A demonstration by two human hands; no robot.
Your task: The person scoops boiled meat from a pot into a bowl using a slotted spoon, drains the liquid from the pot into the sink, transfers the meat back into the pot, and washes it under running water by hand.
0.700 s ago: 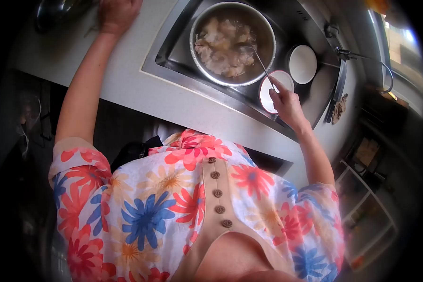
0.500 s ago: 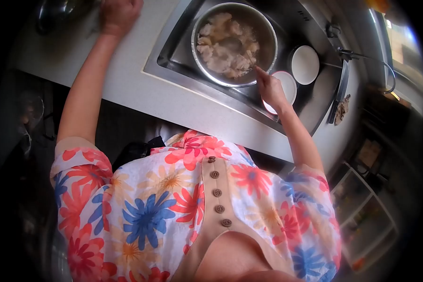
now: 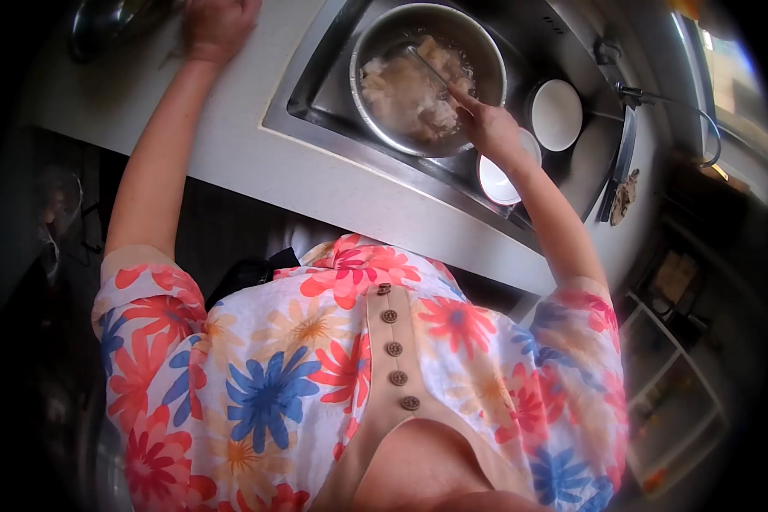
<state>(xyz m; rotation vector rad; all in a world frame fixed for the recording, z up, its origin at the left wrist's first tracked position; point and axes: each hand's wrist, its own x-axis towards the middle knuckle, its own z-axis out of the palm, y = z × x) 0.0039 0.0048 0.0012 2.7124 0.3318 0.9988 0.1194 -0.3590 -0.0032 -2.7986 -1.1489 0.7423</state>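
My right hand (image 3: 489, 128) is closed around the thin handle of a metal spoon (image 3: 428, 66), reaching over the near right rim of a large metal pot (image 3: 360, 101). The spoon slants into the pot, its head at the surface among pale pieces of meat (image 3: 427, 107) in cloudy liquid. At the top edge, my left hand (image 3: 219, 30) rests on the light countertop (image 3: 222, 162); its fingers are partly cut off by the frame, so their grip is hidden. A dark, shiny rounded vessel (image 3: 115, 26) lies to its left.
The pot stands in a steel sink (image 3: 316, 90). Beside it are a white bowl (image 3: 557, 115) and a red-rimmed white bowl (image 3: 497, 181), the latter partly behind my right wrist. A faucet (image 3: 630, 92) and a dark-bladed knife (image 3: 621, 166) are at the sink's right side.
My right hand has moved inward over the pot's rim, and the spoon has shifted toward the pot's far side, with its handle now showing. My left hand stays in place.
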